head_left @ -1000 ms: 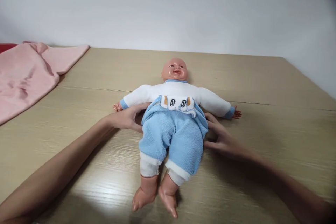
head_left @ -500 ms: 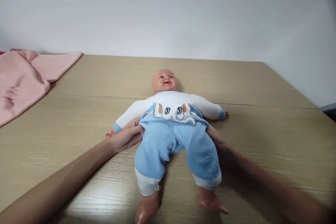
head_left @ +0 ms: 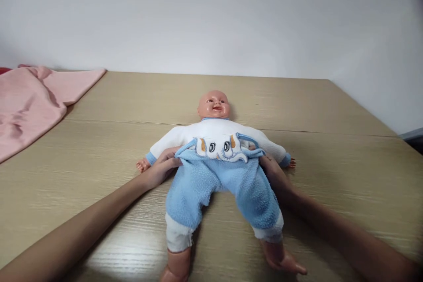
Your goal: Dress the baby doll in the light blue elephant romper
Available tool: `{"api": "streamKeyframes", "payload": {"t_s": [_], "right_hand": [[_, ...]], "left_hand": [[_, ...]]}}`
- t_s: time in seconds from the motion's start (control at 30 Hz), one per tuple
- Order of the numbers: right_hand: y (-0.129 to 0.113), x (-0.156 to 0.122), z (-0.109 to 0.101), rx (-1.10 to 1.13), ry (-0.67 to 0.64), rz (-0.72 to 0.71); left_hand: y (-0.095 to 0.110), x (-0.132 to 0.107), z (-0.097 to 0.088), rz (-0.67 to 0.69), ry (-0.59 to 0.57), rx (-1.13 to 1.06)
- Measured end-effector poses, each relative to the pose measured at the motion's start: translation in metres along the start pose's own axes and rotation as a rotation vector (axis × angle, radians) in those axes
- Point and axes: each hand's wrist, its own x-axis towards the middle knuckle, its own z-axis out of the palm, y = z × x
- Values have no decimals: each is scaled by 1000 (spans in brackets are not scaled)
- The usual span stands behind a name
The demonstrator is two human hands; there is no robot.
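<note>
A baby doll (head_left: 214,105) lies on its back on the wooden table (head_left: 99,150), head away from me, arms spread. It wears a white top and fuzzy blue overalls (head_left: 224,185) with an elephant bib. My left hand (head_left: 161,167) is closed on the left side of the overalls at the waist. On the other side my right hand (head_left: 272,168) grips the waist edge, its fingers partly tucked behind the cloth. The doll's legs lie apart, bare feet toward me.
A crumpled pink cloth (head_left: 33,101) lies at the far left of the table. A plain white wall (head_left: 211,13) rises behind the table. The table's right edge runs diagonally at the right.
The doll's legs have spread apart. Both hands moved up from its hips to the waist of the overalls and closed on the fabric; the view has shifted a little.
</note>
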Motion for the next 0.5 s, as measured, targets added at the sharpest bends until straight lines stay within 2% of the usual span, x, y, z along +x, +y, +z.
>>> {"api": "streamKeyframes", "payload": {"t_s": [0.13,0.2,0.3,0.37,0.43,0.5], "right_hand": [[3,4,-17,-56,-39,-61],[0,7,-32,-150,-166,-96],[-9,11,-55,-338,-411,-162],[-14,14,-63,-514,-502,-263],[-14,16,-62,-649,-511,-365],[-10,16,-54,-663,-483,-420]], "left_hand": [[-2,-4,-2,56,33,-89],[1,-5,-12,82,-59,-1],[12,-2,-33,166,-253,346],[20,2,-41,213,-308,625],[25,6,-42,239,-270,835],[24,9,-36,285,-178,915]]}}
